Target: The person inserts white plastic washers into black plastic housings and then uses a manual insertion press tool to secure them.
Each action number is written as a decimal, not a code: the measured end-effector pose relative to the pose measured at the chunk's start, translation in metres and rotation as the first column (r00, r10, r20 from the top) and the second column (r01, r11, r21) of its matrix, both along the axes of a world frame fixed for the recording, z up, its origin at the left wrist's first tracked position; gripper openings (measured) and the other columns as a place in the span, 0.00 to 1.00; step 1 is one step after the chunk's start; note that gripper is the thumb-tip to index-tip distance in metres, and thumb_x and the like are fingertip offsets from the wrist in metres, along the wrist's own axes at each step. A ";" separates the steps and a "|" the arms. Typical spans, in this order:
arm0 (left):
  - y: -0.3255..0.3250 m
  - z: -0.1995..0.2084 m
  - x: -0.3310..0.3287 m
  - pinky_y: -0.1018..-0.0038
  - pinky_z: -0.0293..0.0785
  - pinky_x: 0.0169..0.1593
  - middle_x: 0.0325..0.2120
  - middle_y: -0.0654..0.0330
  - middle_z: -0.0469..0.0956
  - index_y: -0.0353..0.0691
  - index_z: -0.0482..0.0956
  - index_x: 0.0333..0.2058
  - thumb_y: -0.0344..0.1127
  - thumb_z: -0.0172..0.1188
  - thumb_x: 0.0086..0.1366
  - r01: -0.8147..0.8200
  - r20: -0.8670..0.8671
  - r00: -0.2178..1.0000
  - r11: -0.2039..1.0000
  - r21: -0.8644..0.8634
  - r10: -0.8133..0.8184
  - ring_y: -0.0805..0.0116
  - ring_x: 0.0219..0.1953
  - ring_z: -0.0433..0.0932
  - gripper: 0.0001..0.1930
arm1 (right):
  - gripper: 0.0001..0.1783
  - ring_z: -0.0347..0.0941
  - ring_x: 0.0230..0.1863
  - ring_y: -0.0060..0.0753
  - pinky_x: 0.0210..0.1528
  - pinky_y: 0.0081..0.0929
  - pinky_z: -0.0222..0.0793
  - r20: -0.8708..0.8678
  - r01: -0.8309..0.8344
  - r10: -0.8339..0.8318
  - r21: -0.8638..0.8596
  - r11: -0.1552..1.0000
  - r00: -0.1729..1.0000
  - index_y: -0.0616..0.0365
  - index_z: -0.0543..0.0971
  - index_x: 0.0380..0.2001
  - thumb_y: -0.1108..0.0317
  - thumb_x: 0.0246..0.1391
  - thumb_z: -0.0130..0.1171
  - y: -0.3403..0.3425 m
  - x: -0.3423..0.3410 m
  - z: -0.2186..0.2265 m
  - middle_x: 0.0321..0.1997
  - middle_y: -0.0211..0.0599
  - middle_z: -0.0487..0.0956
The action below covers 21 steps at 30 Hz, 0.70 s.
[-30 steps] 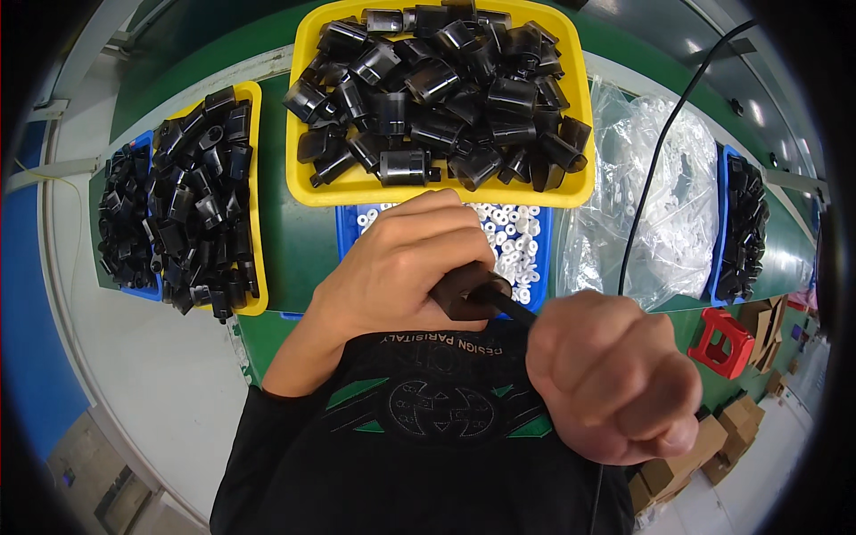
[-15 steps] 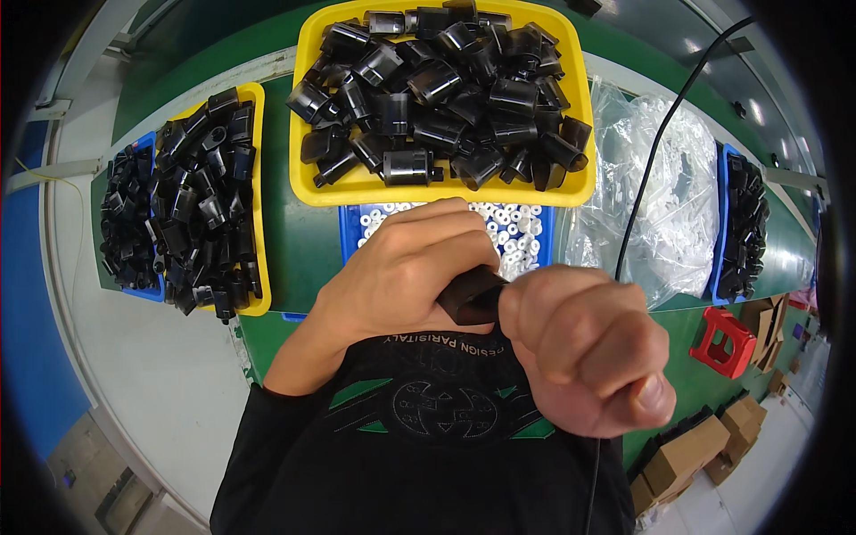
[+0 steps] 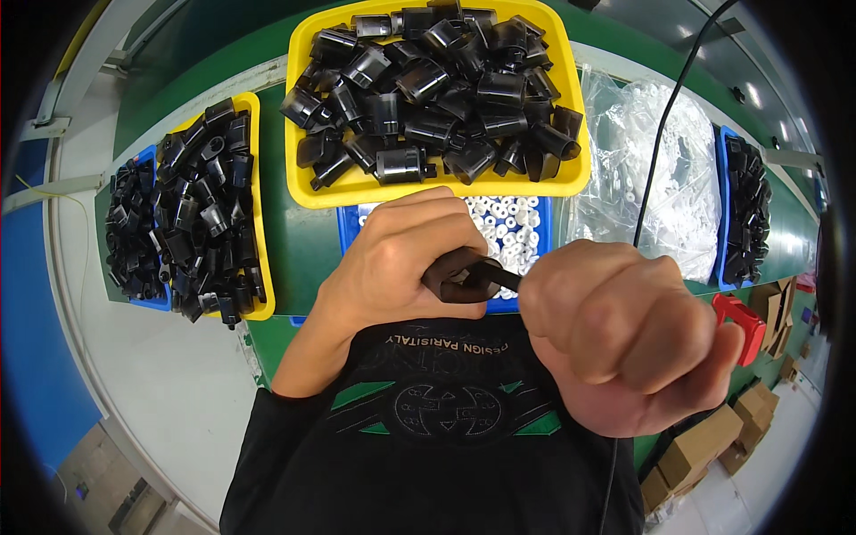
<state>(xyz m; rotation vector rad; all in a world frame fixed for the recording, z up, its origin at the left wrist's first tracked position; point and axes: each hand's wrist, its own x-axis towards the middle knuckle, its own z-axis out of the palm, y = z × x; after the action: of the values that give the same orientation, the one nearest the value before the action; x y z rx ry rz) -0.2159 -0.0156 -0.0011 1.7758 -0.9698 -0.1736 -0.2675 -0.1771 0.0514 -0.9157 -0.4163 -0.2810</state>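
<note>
My left hand is wrapped round a hollow black plastic part, its open end facing right. A fist is made by my right hand about a black rod; most of the rod is hidden in that hand. The rod's far end reaches the part's opening, and how deep it goes inside I cannot tell. Behind the left hand, small white rings lie in a blue tray, partly covered by my hands.
Beyond the hands stands a yellow tray heaped with black plastic parts. Left are another yellow tray and a blue one, both full. A clear plastic bag of white pieces lies right, beside a dark hanging cable.
My right hand has drawn away to the right, and a length of the black rod now shows between it and the part. The left hand has tilted the part slightly.
</note>
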 end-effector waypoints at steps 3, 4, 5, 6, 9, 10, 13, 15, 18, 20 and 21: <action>-0.002 0.003 0.000 0.68 0.67 0.28 0.21 0.56 0.70 0.35 0.74 0.26 0.31 0.74 0.32 -0.021 0.028 0.999 1.000 -0.005 0.021 0.56 0.25 0.70 0.20 | 0.29 0.49 0.08 0.24 0.11 0.24 0.44 -0.027 0.004 -0.003 0.033 0.999 1.000 0.49 0.58 0.12 0.50 0.68 0.30 0.008 0.002 0.001 0.08 0.26 0.62; -0.002 0.003 -0.001 0.68 0.67 0.28 0.21 0.56 0.70 0.35 0.74 0.26 0.30 0.74 0.32 -0.016 0.043 0.999 1.000 -0.024 0.017 0.56 0.25 0.70 0.20 | 0.29 0.49 0.08 0.23 0.11 0.24 0.43 -0.044 -0.035 0.035 -0.012 0.999 0.998 0.50 0.58 0.13 0.50 0.68 0.30 0.009 0.004 0.001 0.07 0.26 0.61; -0.003 0.004 -0.001 0.68 0.67 0.28 0.21 0.56 0.70 0.35 0.74 0.26 0.30 0.74 0.31 -0.011 0.058 0.998 0.999 -0.043 0.014 0.55 0.25 0.70 0.21 | 0.29 0.49 0.08 0.23 0.10 0.23 0.43 -0.029 -0.026 0.026 0.009 1.000 0.999 0.50 0.58 0.12 0.50 0.68 0.31 0.010 0.005 0.001 0.07 0.26 0.60; -0.002 0.005 -0.001 0.68 0.67 0.28 0.21 0.56 0.70 0.35 0.74 0.26 0.30 0.74 0.31 -0.015 0.057 0.998 0.999 -0.040 0.017 0.55 0.25 0.70 0.21 | 0.29 0.49 0.08 0.23 0.10 0.23 0.43 -0.030 -0.030 0.030 0.012 0.999 0.999 0.50 0.58 0.12 0.50 0.68 0.31 0.011 0.005 0.001 0.07 0.26 0.60; -0.003 0.007 -0.001 0.67 0.68 0.28 0.21 0.56 0.70 0.35 0.74 0.26 0.31 0.75 0.31 -0.001 0.049 0.999 1.000 -0.031 0.003 0.55 0.25 0.70 0.21 | 0.29 0.49 0.08 0.23 0.10 0.23 0.43 -0.025 -0.022 0.023 0.016 1.000 0.999 0.50 0.58 0.12 0.51 0.68 0.31 0.011 0.005 0.000 0.07 0.26 0.60; -0.003 0.007 -0.002 0.67 0.68 0.28 0.21 0.56 0.71 0.35 0.74 0.26 0.32 0.75 0.32 0.003 0.051 0.999 0.999 -0.041 -0.001 0.55 0.25 0.70 0.21 | 0.29 0.49 0.07 0.23 0.10 0.23 0.43 -0.025 -0.024 0.025 0.024 0.999 0.999 0.50 0.58 0.12 0.51 0.68 0.31 0.012 0.005 0.000 0.07 0.26 0.60; -0.003 0.007 -0.003 0.67 0.68 0.29 0.22 0.55 0.71 0.34 0.74 0.26 0.32 0.75 0.33 0.005 0.060 0.998 0.998 -0.056 -0.002 0.55 0.25 0.71 0.20 | 0.29 0.49 0.07 0.22 0.10 0.23 0.43 -0.024 -0.030 0.031 0.045 0.999 0.999 0.50 0.57 0.12 0.51 0.68 0.32 0.014 0.005 0.001 0.06 0.26 0.60; -0.003 0.008 -0.004 0.67 0.68 0.29 0.22 0.55 0.71 0.34 0.74 0.26 0.33 0.74 0.33 0.001 0.065 0.998 0.998 -0.061 0.003 0.55 0.25 0.71 0.20 | 0.29 0.49 0.07 0.22 0.10 0.23 0.42 -0.023 -0.033 0.034 0.051 0.998 0.999 0.50 0.57 0.12 0.51 0.68 0.32 0.016 0.004 0.001 0.06 0.26 0.60; -0.001 0.011 -0.005 0.66 0.68 0.28 0.21 0.55 0.71 0.34 0.74 0.25 0.34 0.74 0.36 0.004 0.093 0.996 0.999 -0.035 -0.001 0.54 0.25 0.71 0.19 | 0.29 0.48 0.07 0.23 0.10 0.24 0.42 -0.022 -0.006 0.007 0.041 0.999 1.000 0.51 0.57 0.11 0.52 0.67 0.33 0.018 0.001 -0.002 0.06 0.27 0.59; -0.001 0.014 -0.004 0.66 0.67 0.28 0.21 0.55 0.70 0.33 0.74 0.25 0.35 0.74 0.37 -0.018 0.162 0.987 0.999 0.028 0.013 0.54 0.24 0.70 0.19 | 0.24 0.52 0.11 0.32 0.17 0.32 0.49 0.140 -0.033 0.031 0.009 0.999 0.990 0.57 0.59 0.11 0.63 0.62 0.38 0.016 0.002 -0.010 0.11 0.34 0.58; -0.003 0.014 -0.002 0.66 0.67 0.28 0.21 0.55 0.70 0.33 0.74 0.25 0.35 0.74 0.37 -0.014 0.162 0.987 1.000 0.025 0.010 0.54 0.24 0.70 0.19 | 0.24 0.52 0.11 0.30 0.15 0.29 0.47 0.193 -0.011 0.012 -0.007 1.000 0.981 0.57 0.60 0.10 0.65 0.61 0.38 0.016 0.006 -0.017 0.11 0.34 0.59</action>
<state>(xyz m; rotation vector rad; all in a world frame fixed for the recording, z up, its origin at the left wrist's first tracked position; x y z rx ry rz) -0.2178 -0.0187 0.0128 1.8408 -1.0765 -0.0340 -0.2620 -0.1610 0.0342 -0.8949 -0.6013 -0.3596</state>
